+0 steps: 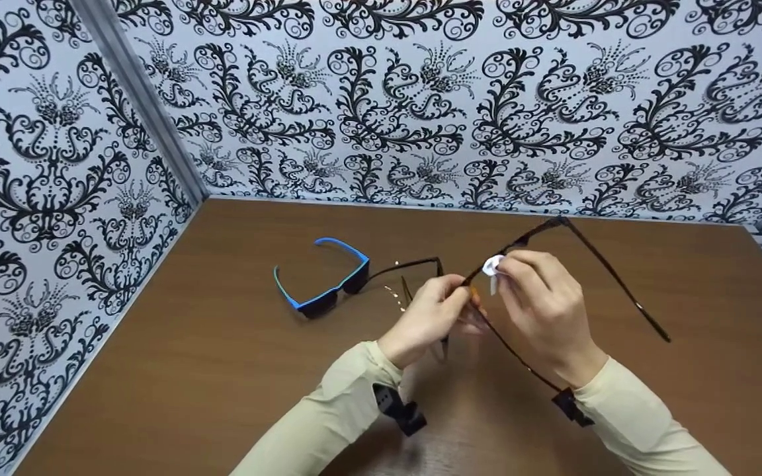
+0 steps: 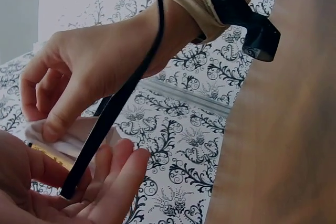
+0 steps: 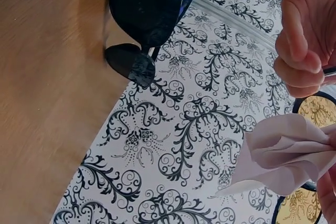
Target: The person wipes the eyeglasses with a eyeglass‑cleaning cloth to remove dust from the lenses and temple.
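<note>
My left hand [image 1: 430, 311] grips a pair of dark-framed glasses [image 1: 612, 281] near the middle of the frame, one temple stretching out to the right. The lenses look yellow in the right wrist view, where one lens [image 3: 315, 109] shows behind a pale cloth. My right hand [image 1: 550, 304] pinches that folded white cloth [image 1: 492, 266] right at the frame. From the left wrist, the cloth [image 2: 73, 135] overlaps a yellow lens edge, and a black temple [image 2: 121, 98] crosses in front. Part of the frame is hidden behind the hands.
Blue-framed sunglasses [image 1: 318, 305] with dark lenses lie on the brown table [image 1: 222, 370], left of my hands. Another dark temple [image 1: 407, 264] extends between them and my left hand. Black-and-white patterned walls [image 1: 407, 112] border the table at the back and left.
</note>
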